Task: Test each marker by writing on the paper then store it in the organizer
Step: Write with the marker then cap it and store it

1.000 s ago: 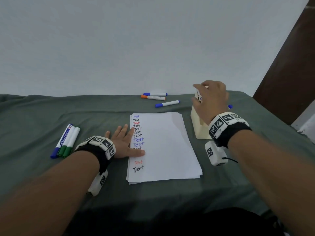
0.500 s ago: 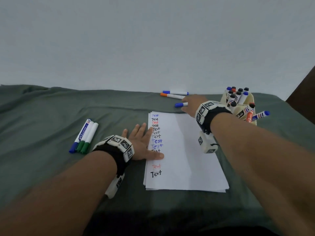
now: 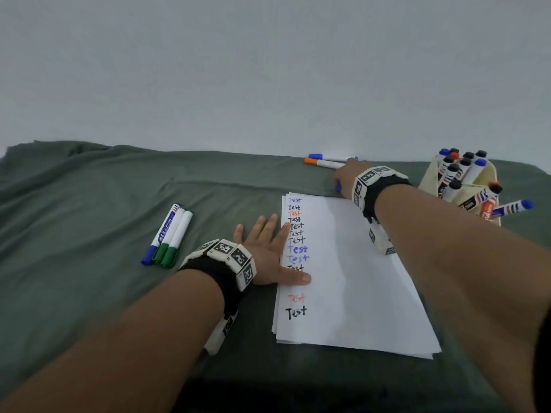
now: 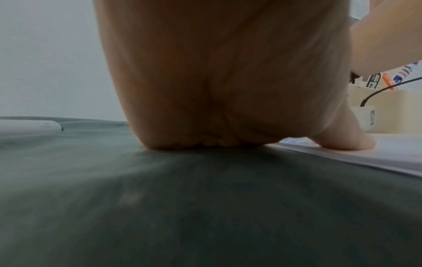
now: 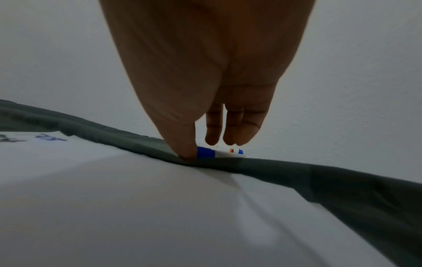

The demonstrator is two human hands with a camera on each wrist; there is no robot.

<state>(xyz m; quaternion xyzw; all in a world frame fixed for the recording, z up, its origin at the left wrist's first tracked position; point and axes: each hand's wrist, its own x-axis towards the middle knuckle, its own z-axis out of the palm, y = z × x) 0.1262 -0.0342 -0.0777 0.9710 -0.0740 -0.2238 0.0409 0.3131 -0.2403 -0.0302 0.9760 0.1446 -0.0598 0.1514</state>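
Observation:
My left hand (image 3: 268,248) lies flat at the left edge of the white paper (image 3: 357,278), its thumb (image 4: 342,142) pressing the sheet beside a column of "Test" words. My right hand (image 3: 343,176) reaches past the paper's far edge onto a blue-capped marker (image 5: 206,153). The thumb touches the cap, and the fingers hang straight over the barrel without closing. The hand hides most of this marker in the head view. The cream organizer (image 3: 428,177) at the far right holds several markers.
An orange-capped marker (image 3: 322,163) and a blue-capped one (image 3: 328,157) lie near the wall behind my right hand. Three markers (image 3: 170,234), one blue and two green, lie side by side left of my left hand. A green cloth (image 3: 89,204) covers the table.
My right hand has left the organizer and moved left and down to the blue-capped marker beyond the paper. The left hand has stayed flat on the paper's edge.

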